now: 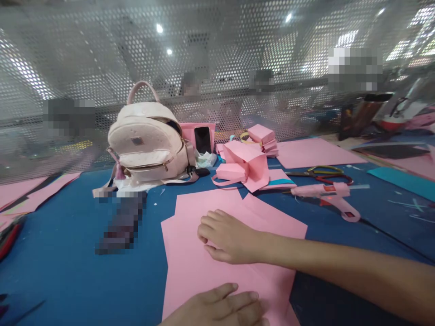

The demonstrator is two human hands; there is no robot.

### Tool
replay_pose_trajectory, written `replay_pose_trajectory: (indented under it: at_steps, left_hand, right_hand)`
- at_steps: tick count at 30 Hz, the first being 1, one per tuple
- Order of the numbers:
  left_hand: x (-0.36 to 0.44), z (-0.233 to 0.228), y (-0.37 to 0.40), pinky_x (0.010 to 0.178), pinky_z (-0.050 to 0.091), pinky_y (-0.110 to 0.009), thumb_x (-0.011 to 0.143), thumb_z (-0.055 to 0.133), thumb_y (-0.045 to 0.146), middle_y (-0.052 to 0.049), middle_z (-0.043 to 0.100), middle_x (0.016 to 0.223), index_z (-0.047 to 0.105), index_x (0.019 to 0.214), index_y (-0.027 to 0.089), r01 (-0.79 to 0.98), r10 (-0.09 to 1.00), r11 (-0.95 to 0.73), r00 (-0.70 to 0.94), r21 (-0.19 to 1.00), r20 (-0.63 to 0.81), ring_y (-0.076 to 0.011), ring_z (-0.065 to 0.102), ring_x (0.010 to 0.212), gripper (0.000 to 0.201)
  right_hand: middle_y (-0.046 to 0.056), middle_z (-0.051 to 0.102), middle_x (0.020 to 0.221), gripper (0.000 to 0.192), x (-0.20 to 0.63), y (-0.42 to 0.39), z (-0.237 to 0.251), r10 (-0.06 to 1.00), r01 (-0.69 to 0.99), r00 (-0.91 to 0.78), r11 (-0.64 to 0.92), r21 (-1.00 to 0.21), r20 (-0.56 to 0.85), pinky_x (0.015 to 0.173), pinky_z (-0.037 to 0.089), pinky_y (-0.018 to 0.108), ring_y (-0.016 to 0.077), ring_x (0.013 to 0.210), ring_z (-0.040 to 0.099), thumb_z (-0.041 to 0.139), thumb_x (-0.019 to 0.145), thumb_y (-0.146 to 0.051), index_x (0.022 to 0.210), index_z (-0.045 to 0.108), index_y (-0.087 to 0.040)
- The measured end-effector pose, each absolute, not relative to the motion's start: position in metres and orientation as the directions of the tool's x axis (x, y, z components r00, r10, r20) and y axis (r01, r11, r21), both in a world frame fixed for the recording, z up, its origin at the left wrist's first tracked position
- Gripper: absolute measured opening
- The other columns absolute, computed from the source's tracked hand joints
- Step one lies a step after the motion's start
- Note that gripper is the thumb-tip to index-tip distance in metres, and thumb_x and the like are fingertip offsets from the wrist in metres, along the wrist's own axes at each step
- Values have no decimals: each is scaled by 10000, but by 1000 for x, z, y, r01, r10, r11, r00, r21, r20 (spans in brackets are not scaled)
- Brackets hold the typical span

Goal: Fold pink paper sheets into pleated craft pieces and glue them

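Several overlapping sheets of pink paper [190,235] lie on the blue table before me. My right hand [231,237] rests on the upper part of the sheets, its fingers curled under in a loose fist; I see nothing in it. Nearer to me, at the bottom edge of the view, my left hand [224,310] lies flat on the same paper with the fingers stretched out to the right. Part of that hand is cut off by the frame. Past the sheets sits a folded pink paper piece [249,163].
A pink glue gun [321,192] with its cord lies on the right, near scissors [326,174]. At the back left stands a cream backpack [146,140], beside a phone [202,139]. Small pink boxes [261,135] are stacked in front of a perforated metal screen [217,54].
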State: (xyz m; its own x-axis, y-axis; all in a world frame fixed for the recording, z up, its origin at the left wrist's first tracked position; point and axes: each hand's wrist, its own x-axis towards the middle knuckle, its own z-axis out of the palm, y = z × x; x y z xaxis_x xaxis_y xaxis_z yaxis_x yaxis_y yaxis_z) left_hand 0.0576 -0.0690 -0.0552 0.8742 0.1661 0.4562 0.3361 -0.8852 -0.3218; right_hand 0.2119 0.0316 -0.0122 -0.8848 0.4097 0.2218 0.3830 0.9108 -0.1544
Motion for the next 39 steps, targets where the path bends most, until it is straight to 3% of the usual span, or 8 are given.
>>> replay_pose_trajectory:
  at_steps: [13,19,22,26,29,31,34,39]
  left_hand:
    - [64,-52,-70,984,450,-183,1009,431,367,137,518,1416,557,1292,353,294,142,-903,892,-313,429,-62,448,1297,310]
    - [70,-54,-69,1009,439,-161,997,470,384,140,565,1372,611,1230,298,364,155,-895,797,-259,583,-30,488,1260,285]
    - [69,-42,-66,1051,411,-176,1020,417,377,143,591,1341,595,1253,291,330,182,-919,840,-217,511,-22,510,1242,306]
    - [65,-24,-62,1084,387,-233,1046,318,318,-14,540,1414,501,1366,131,251,182,-944,937,-215,297,-127,484,1304,414]
    - [67,-23,-63,1008,472,-303,1038,295,384,-114,581,1362,512,1352,80,324,251,-920,920,-222,301,-219,564,1234,488]
    - [71,-29,-68,972,498,-318,1033,334,359,-99,586,1360,528,1345,132,338,248,-905,912,-257,326,-224,580,1213,432]
    - [78,-41,-74,1002,471,-272,1022,403,291,-2,543,1415,541,1332,226,314,193,-899,910,-306,368,-152,523,1264,346]
    - [84,-45,-76,993,472,-229,1019,417,334,47,556,1400,574,1293,263,324,180,-888,899,-328,399,-109,529,1240,324]
  right_hand:
    - [22,548,886,34,214,30,-14,404,374,-880,913,-162,250,758,333,318,181,807,421,519,882,-216,892,506,-186]
    - [24,554,890,24,214,30,-14,402,369,-881,914,-171,249,759,331,321,181,810,419,510,882,-208,892,505,-186]
    - [27,557,894,27,215,29,-14,404,370,-881,913,-174,246,757,334,321,183,811,419,505,885,-206,902,508,-185]
    - [27,560,893,15,215,29,-14,401,363,-880,913,-183,255,748,334,317,183,807,418,503,877,-190,887,511,-184]
    - [27,565,895,19,216,30,-14,397,360,-878,916,-177,268,746,332,319,183,811,419,496,883,-188,879,515,-184]
    - [25,566,895,21,216,29,-14,395,357,-876,917,-179,276,748,333,317,181,815,421,499,887,-194,881,516,-183]
    - [19,563,883,13,218,29,-14,394,352,-875,917,-189,282,746,334,312,176,811,424,513,879,-196,877,512,-184]
    - [23,566,878,23,219,29,-14,399,356,-870,915,-193,290,744,333,312,179,809,430,502,887,-199,874,512,-183]
